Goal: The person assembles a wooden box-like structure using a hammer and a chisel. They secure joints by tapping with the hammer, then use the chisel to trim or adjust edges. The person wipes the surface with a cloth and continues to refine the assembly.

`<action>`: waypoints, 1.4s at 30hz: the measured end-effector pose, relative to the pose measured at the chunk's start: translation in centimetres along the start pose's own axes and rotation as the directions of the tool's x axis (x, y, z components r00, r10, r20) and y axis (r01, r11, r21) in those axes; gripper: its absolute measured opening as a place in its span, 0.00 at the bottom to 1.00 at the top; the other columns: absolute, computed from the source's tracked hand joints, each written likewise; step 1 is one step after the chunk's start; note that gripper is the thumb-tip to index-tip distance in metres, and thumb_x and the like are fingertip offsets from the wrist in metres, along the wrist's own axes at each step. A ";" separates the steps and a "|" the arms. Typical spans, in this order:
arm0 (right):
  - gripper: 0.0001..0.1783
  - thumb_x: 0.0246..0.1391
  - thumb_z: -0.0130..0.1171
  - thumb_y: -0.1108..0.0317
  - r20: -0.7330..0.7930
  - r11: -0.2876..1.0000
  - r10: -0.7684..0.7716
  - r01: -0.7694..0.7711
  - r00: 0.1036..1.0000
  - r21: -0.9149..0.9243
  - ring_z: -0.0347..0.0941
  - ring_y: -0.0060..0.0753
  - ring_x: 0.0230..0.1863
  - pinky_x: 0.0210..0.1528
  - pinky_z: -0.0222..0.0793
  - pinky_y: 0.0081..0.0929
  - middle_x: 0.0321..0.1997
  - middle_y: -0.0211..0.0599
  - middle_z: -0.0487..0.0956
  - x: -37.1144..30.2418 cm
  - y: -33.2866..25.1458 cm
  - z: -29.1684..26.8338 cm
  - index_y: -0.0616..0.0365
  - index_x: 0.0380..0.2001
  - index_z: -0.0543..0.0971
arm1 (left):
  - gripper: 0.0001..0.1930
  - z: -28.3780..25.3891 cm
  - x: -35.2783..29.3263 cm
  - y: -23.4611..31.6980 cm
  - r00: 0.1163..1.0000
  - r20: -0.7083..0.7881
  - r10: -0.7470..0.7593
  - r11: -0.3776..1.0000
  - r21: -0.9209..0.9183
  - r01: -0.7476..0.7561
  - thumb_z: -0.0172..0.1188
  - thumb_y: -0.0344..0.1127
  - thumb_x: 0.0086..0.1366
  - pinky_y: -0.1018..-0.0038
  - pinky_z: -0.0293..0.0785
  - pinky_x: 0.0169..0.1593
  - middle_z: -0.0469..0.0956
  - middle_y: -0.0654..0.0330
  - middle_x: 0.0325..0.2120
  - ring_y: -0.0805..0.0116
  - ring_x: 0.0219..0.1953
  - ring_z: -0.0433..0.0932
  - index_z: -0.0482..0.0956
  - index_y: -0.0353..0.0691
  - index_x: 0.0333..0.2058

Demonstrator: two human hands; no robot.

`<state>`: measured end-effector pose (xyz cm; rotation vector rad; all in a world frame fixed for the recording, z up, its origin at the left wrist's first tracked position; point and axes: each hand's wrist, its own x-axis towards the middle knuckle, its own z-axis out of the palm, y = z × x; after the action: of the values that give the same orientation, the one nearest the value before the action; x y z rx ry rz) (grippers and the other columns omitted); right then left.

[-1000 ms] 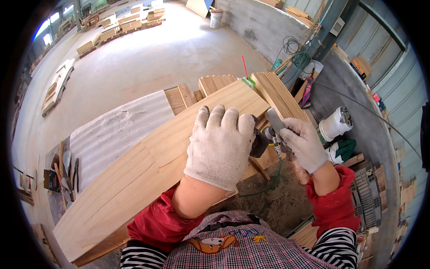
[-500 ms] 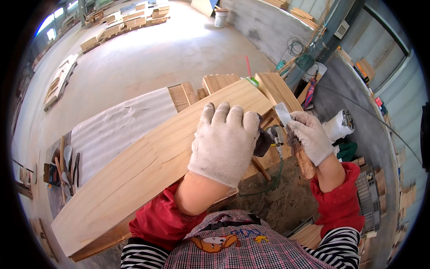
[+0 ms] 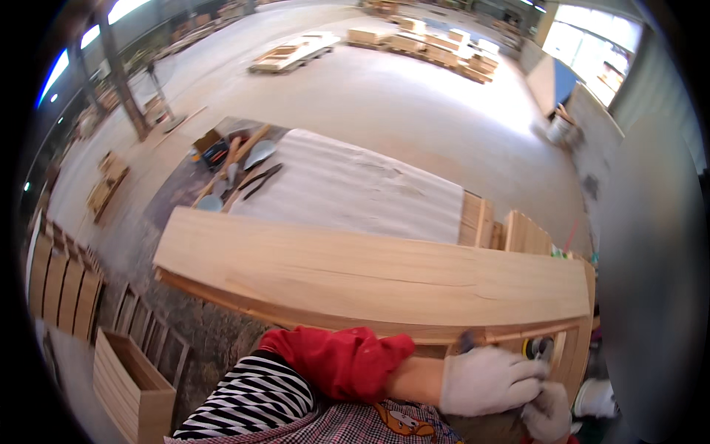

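Note:
A long, pale wooden panel (image 3: pixel 370 277) with curved edges lies across the work area in front of me. Below its right end, my left hand (image 3: pixel 492 381) in a white knit glove reaches over, its fingers bent in against the other glove. My right hand (image 3: pixel 549 414), gloved too, is closed and partly hidden at the lower edge. What either hand grips between them cannot be made out; the scraper is not visible. Just beyond the gloves, near the wooden framing, sits a partly hidden round metal fitting (image 3: pixel 542 348) with a black and yellow part beside it.
A white sheet (image 3: pixel 355 185) covers the surface behind the panel. Pliers (image 3: pixel 262 180), a cardboard box (image 3: pixel 209 143) and several tools lie at its left. A wooden box (image 3: pixel 133 388) stands lower left. A white bucket (image 3: pixel 595 399) is at lower right. A grey blur hides the far right.
The view has swung left. My left hand has come off the panel's top down to my right hand, and the two gloves now meet. The scraper has gone out of sight.

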<state>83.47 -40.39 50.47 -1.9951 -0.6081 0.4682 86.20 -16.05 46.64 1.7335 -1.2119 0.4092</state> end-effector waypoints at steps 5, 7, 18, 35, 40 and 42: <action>0.12 0.64 0.54 0.55 -0.079 0.838 -0.233 0.242 0.969 0.489 0.66 0.38 0.18 0.20 0.64 0.39 0.21 0.33 0.74 1.1 2.6 -0.3 0.50 0.36 0.78 | 0.10 -4.9 -10.4 -0.9 0.798 0.205 -0.567 0.769 -0.215 0.602 0.56 0.35 0.60 0.58 0.75 0.43 0.75 0.49 0.38 0.45 0.40 0.77 0.71 0.40 0.40; 0.12 0.64 0.54 0.54 -0.344 0.741 -0.121 0.315 0.931 0.593 0.67 0.38 0.18 0.19 0.63 0.38 0.21 0.33 0.74 1.7 5.6 -1.0 0.50 0.35 0.78 | 0.11 -5.3 -17.7 -0.7 0.699 0.171 -0.695 0.657 -0.244 0.713 0.57 0.31 0.61 0.64 0.73 0.47 0.76 0.52 0.39 0.52 0.43 0.77 0.73 0.40 0.43; 0.20 0.63 0.50 0.42 -0.275 0.549 0.775 -0.391 0.569 0.738 0.70 0.40 0.18 0.16 0.69 0.59 0.20 0.32 0.74 4.2 44.7 -4.8 0.45 0.32 0.75 | 0.23 -19.1 -43.6 7.8 -0.216 -0.407 -0.887 -0.258 0.048 0.965 0.62 0.37 0.57 0.64 0.75 0.50 0.82 0.48 0.44 0.58 0.46 0.80 0.76 0.38 0.53; 0.18 0.64 0.51 0.46 -0.709 0.861 0.496 -0.179 0.502 0.477 0.70 0.36 0.21 0.21 0.69 0.50 0.24 0.31 0.75 13.6 22.5 -2.9 0.48 0.37 0.75 | 0.14 -22.6 -44.8 -3.5 -0.336 -0.438 -0.834 0.263 -0.850 0.457 0.57 0.38 0.68 0.73 0.78 0.35 0.81 0.60 0.39 0.70 0.35 0.81 0.77 0.41 0.49; 0.17 0.64 0.51 0.47 -0.740 0.888 0.441 -0.131 0.508 0.440 0.70 0.34 0.22 0.22 0.68 0.48 0.26 0.30 0.75 14.1 20.8 -4.3 0.49 0.39 0.75 | 0.15 -21.4 -43.3 -3.1 -0.301 -0.414 -0.859 0.315 -0.891 0.326 0.56 0.40 0.69 0.73 0.79 0.33 0.81 0.59 0.38 0.69 0.34 0.81 0.77 0.41 0.50; 0.17 0.64 0.51 0.48 -0.752 0.898 0.419 -0.109 0.509 0.427 0.70 0.34 0.23 0.23 0.68 0.47 0.26 0.30 0.75 14.2 20.3 -4.8 0.49 0.39 0.75 | 0.15 -21.7 -41.2 -2.9 -0.269 -0.427 -0.863 0.358 -0.894 0.269 0.55 0.41 0.69 0.72 0.79 0.32 0.81 0.59 0.38 0.69 0.33 0.82 0.77 0.42 0.50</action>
<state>102.08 -43.67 33.70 -1.7098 0.3937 -0.2422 75.03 24.71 26.86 0.9112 0.7169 0.3457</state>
